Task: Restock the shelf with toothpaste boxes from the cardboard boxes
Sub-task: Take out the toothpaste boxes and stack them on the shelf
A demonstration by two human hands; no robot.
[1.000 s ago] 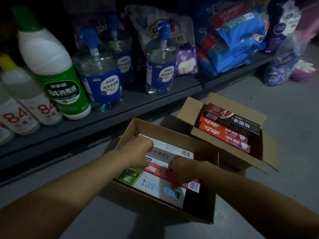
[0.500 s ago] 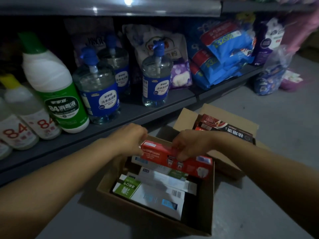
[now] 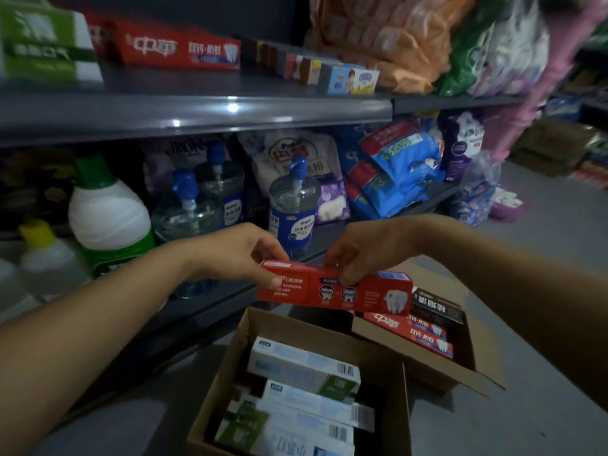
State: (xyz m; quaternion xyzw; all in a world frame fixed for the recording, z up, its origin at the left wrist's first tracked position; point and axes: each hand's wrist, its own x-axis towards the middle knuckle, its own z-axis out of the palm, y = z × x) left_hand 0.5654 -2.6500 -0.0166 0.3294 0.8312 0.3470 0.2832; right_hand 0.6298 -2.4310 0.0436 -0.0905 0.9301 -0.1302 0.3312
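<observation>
Toothpaste box [image 3: 335,289], red, is pinched at its ends by left hand [image 3: 235,251] and right hand [image 3: 365,248] above the cardboard boxes [image 3: 378,357].

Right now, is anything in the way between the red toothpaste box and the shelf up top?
Nothing visible blocks it. Both hands, left hand and right hand, hold the red toothpaste box in open air, and the upper shelf has bare space in front of the red box already there.

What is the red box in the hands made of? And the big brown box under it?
The red toothpaste box looks like thin printed card with a slightly glossy coat: sharp folded edges, faint sheen. The brown box looks like plain matte corrugated cardboard, with thick raw edges and unprinted flaps.
</observation>
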